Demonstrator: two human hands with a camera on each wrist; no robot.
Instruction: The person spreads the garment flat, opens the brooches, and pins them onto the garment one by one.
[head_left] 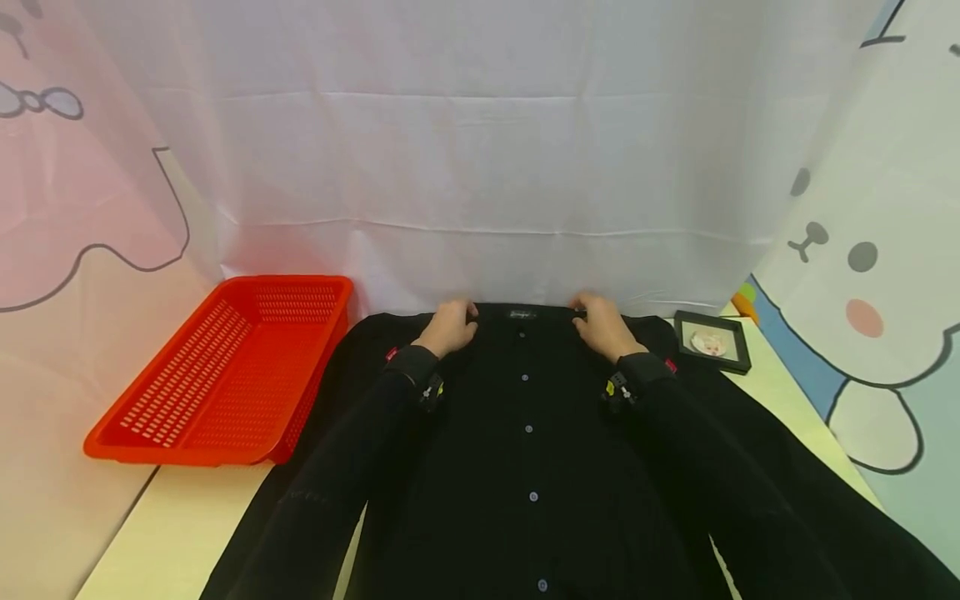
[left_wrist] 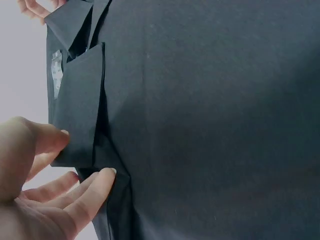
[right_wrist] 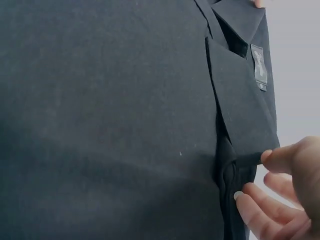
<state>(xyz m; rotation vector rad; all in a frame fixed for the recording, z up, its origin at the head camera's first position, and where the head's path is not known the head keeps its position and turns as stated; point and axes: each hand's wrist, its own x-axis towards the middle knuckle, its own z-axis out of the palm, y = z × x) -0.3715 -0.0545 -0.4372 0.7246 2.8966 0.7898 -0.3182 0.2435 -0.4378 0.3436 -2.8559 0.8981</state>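
Beside the shirt (head_left: 528, 450), a red basket (head_left: 225, 375)

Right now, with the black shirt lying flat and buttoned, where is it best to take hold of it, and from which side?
Probably at the collar, one hand per end, reaching over from the near edge. The black shirt lies front up, so only the collar offers a folded edge to pinch; the left hand and right hand already hold there.

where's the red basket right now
In the head view the red basket sits on the table's left side, just left of the black shirt, against the curtain.
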